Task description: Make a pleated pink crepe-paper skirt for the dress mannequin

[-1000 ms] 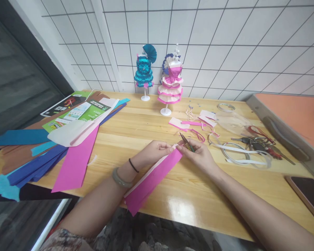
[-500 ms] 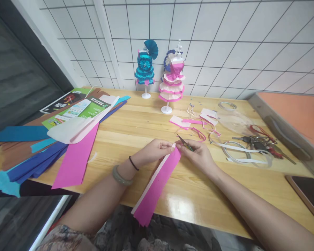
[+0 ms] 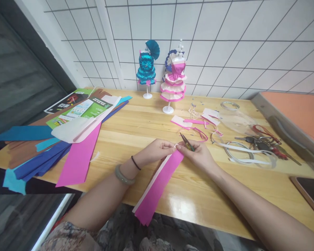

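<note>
A long pink crepe-paper strip with a white edge hangs slantwise over the table's front edge. My left hand pinches its upper end between thumb and fingers. On the strip's other top corner, the thumb and finger of my right hand are closed too. That same hand holds small scissors, blades pointing up and away, the handles mostly hidden in the palm. Beyond the hands lie pink and white paper scraps and a curled pink strip.
Two dress-form figures, a teal one and a pink-and-white one, stand by the tiled wall. Stacked coloured paper and a green leaflet lie left. Rightward are tape rolls, keys and a phone.
The scissors have turned a little in my right hand, and their blades show more clearly. Both hands stay at the strip's top end. The whole view has shifted slightly.
</note>
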### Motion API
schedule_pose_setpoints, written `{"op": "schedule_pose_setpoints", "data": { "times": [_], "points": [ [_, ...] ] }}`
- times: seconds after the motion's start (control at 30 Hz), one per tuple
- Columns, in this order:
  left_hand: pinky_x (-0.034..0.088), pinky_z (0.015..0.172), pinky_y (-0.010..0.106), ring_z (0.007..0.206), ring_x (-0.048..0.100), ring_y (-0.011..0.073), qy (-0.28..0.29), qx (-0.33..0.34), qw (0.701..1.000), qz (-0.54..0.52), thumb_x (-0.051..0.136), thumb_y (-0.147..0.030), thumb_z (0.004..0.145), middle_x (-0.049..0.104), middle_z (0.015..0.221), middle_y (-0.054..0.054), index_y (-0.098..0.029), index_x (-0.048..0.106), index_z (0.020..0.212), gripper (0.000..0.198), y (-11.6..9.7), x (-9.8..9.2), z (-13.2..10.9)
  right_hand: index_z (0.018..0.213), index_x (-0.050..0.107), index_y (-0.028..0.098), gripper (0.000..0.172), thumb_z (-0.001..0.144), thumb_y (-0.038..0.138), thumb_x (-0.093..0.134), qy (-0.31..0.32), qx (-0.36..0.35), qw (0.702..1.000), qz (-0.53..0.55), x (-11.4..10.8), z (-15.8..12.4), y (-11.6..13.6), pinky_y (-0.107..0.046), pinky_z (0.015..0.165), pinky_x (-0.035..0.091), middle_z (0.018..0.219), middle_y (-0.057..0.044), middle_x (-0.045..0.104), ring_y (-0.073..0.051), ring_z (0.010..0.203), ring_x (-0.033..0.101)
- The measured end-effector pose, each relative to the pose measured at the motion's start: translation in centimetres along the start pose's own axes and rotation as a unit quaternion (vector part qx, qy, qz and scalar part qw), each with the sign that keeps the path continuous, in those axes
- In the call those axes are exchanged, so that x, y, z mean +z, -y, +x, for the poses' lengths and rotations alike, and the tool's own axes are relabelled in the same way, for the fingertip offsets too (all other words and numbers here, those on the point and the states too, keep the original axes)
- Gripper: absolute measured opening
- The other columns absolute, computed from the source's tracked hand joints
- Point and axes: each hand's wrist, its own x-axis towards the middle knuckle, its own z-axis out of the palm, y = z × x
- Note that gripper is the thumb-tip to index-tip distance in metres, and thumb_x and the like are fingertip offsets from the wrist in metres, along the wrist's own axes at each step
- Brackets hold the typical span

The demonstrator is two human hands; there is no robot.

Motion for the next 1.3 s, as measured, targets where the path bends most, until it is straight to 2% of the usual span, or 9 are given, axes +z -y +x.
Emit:
{"op": "schedule_pose_setpoints", "data": {
  "times": [0.17, 0.3, 0.43, 0.53, 0.7, 0.8, 1.03, 1.3],
  "points": [
    [0.035, 0.051, 0.020, 0.054, 0.048, 0.0076, 0.007, -0.007, 1.000, -0.012, 0.061, -0.047, 0.075, 0.060, 0.066, 0.001, -0.011, 0.067, 0.095, 0.041, 0.5, -0.2, 0.1, 0.074, 0.066, 0.016, 0.033, 0.068, 0.048, 0.068, -0.032, 0.000, 0.999, 0.018, -0.4, 0.2, -0.3, -0.028, 0.060, 0.045, 0.066, -0.002, 0.064, -0.015, 0.060, 0.056],
    [0.043, 0.063, 0.023, 0.070, 0.058, 0.0129, 0.044, -0.015, 0.998, -0.052, 0.067, -0.043, 0.071, 0.068, 0.086, 0.006, -0.013, 0.069, 0.095, 0.039, 0.8, -0.3, 0.1, 0.073, 0.065, 0.017, 0.028, 0.067, 0.044, 0.069, -0.114, 0.000, 0.993, 0.031, -1.5, 1.0, -0.7, -0.027, 0.058, 0.043, 0.064, 0.000, 0.061, -0.014, 0.057, 0.053],
    [0.043, 0.058, 0.022, 0.066, 0.058, 0.0132, 0.046, -0.056, 0.997, -0.036, 0.068, -0.044, 0.068, 0.068, 0.086, 0.007, -0.011, 0.069, 0.090, 0.040, 0.8, -0.6, 0.1, 0.074, 0.065, 0.017, 0.028, 0.067, 0.044, 0.068, -0.176, -0.004, 0.984, 0.034, -3.0, 2.0, -1.6, -0.027, 0.056, 0.042, 0.065, 0.000, 0.060, -0.014, 0.058, 0.053],
    [0.044, 0.059, 0.021, 0.071, 0.060, 0.0139, 0.043, -0.065, 0.996, -0.042, 0.070, -0.040, 0.066, 0.068, 0.094, 0.008, -0.010, 0.069, 0.089, 0.038, 0.8, -0.8, 0.2, 0.074, 0.064, 0.017, 0.031, 0.066, 0.047, 0.068, -0.226, -0.014, 0.973, 0.041, -4.2, 3.0, -2.8, -0.026, 0.052, 0.043, 0.064, -0.001, 0.060, -0.014, 0.056, 0.052],
    [0.047, 0.071, 0.023, 0.078, 0.062, 0.0143, 0.034, -0.054, 0.997, -0.049, 0.071, -0.034, 0.067, 0.069, 0.099, 0.009, -0.012, 0.070, 0.095, 0.036, 0.6, -1.2, 0.2, 0.074, 0.060, 0.018, 0.033, 0.064, 0.048, 0.069, -0.304, 0.016, 0.945, 0.121, -5.6, 4.2, -4.7, -0.026, 0.040, 0.040, 0.049, 0.005, 0.045, -0.010, 0.042, 0.042],
    [0.049, 0.072, 0.024, 0.075, 0.062, 0.0129, 0.020, -0.059, 0.997, -0.048, 0.072, -0.032, 0.067, 0.070, 0.095, 0.009, -0.011, 0.070, 0.095, 0.035, 0.4, -1.7, 0.1, 0.073, 0.058, 0.018, 0.034, 0.063, 0.047, 0.070, -0.315, 0.010, 0.937, 0.148, -5.9, 4.5, -5.2, -0.026, 0.041, 0.042, 0.051, 0.006, 0.045, -0.010, 0.044, 0.044],
    [0.054, 0.058, 0.025, 0.058, 0.062, 0.0115, 0.027, -0.083, 0.995, -0.052, 0.075, -0.034, 0.065, 0.069, 0.081, 0.010, -0.011, 0.068, 0.102, 0.044, 0.0, -3.1, -0.5, 0.075, 0.061, 0.016, 0.034, 0.062, 0.046, 0.071, -0.357, -0.007, 0.919, 0.168, -6.1, 4.6, -5.1, -0.025, 0.042, 0.043, 0.055, 0.004, 0.050, -0.010, 0.044, 0.044],
    [0.055, 0.060, 0.027, 0.061, 0.063, 0.0136, -0.006, -0.100, 0.995, -0.030, 0.077, -0.032, 0.063, 0.070, 0.082, 0.010, -0.009, 0.067, 0.102, 0.047, -0.9, -3.9, -0.8, 0.079, 0.061, 0.014, 0.036, 0.067, 0.048, 0.067, -0.346, -0.039, 0.925, 0.150, -5.7, 4.1, -4.5, -0.023, 0.045, 0.038, 0.056, 0.005, 0.048, -0.008, 0.046, 0.040]
  ]
}}
